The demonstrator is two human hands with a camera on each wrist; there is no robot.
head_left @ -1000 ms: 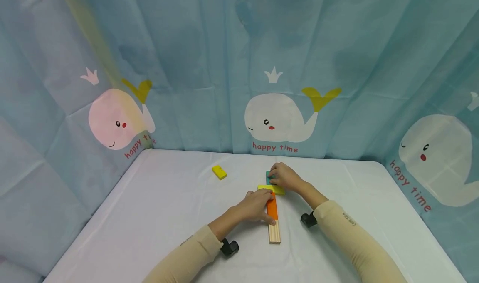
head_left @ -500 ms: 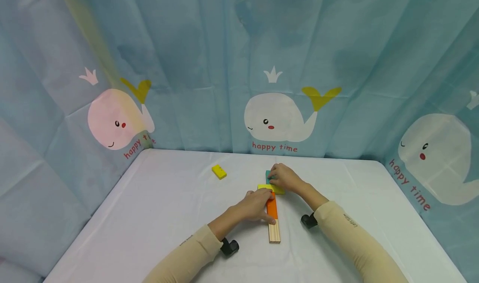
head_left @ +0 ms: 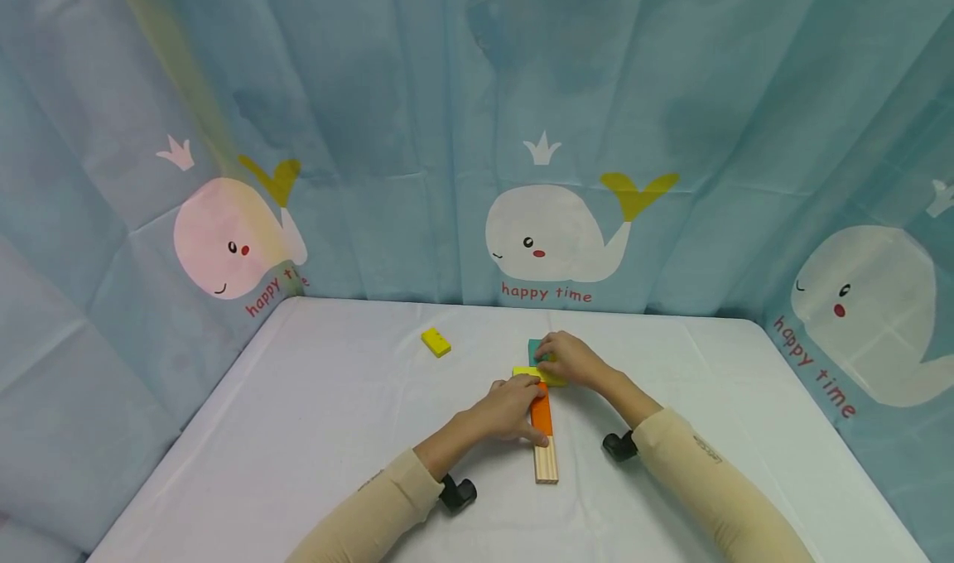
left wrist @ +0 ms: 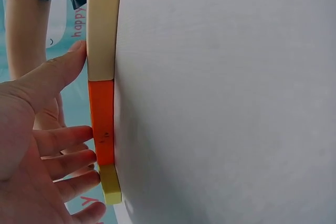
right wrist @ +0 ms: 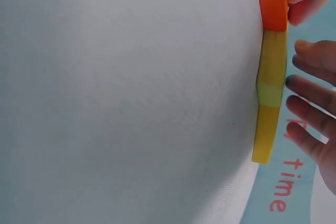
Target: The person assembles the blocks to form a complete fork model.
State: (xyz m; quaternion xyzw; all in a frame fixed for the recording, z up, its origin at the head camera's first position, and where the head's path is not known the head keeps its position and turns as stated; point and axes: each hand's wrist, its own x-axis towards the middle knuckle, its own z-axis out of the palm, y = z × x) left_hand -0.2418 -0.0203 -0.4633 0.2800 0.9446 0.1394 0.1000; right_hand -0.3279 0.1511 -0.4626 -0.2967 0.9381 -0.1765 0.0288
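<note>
In the head view, a line of flat blocks runs away from the person: a plain wood block (head_left: 546, 464), an orange block (head_left: 542, 414), a crosswise yellow block (head_left: 526, 372) and a teal block (head_left: 533, 350). My left hand (head_left: 507, 411) lies along its left side, with extended fingertips touching the orange block and the thumb against the wood block in the left wrist view. My right hand (head_left: 572, 359) rests its fingers at the far end. Another yellow block (right wrist: 266, 132) shows there in the right wrist view, partly hidden by the right hand in the head view.
A loose yellow block (head_left: 436, 342) lies farther back on the left of the white table (head_left: 313, 430). Behind the table hangs a blue curtain (head_left: 417, 215) with printed whales.
My right hand has shifted slightly toward the person, and a bit of yellow now shows beside its fingers by the teal block. My left hand stays where it was.
</note>
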